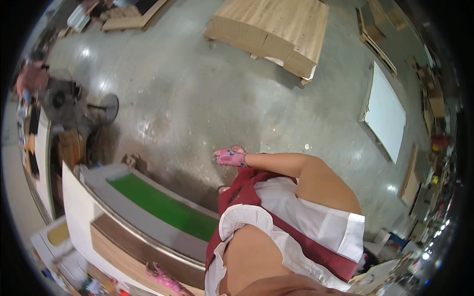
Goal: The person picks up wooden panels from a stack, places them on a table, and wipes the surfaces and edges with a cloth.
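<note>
1. Concrete floor, grey and glossy with lamp glare, fills most of my view of this workshop; a stack of plywood sheets [276, 34] sits on it at the top and a white panel [385, 116] lies flat at the right
2. At the lower left stands a long machine [148, 224] with a green belt [163, 207] running along its top, and a brown wood-grain board [128, 251] lies along its near edge
3. The left hand [165, 278], in a pink glove, is at the bottom of the picture, touching or just over that board; it is blurred and half cut off, so I cannot tell whether it grips the board or only rests on it
4. The right hand [229, 158], also in a pink glove, hangs out over the bare floor at the end of a stretched arm, well apart from the machine; I see nothing in it, and the fingers look loosely bent, not clenched
5. My judgement on progress: the board is beside the belt and not on it, so feeding it through looks not yet begun; only one hand is on the work
6. A standing fan [106, 108] is at the left, and another person [32, 76] is at the far left rim, too small to make out what they do
</note>
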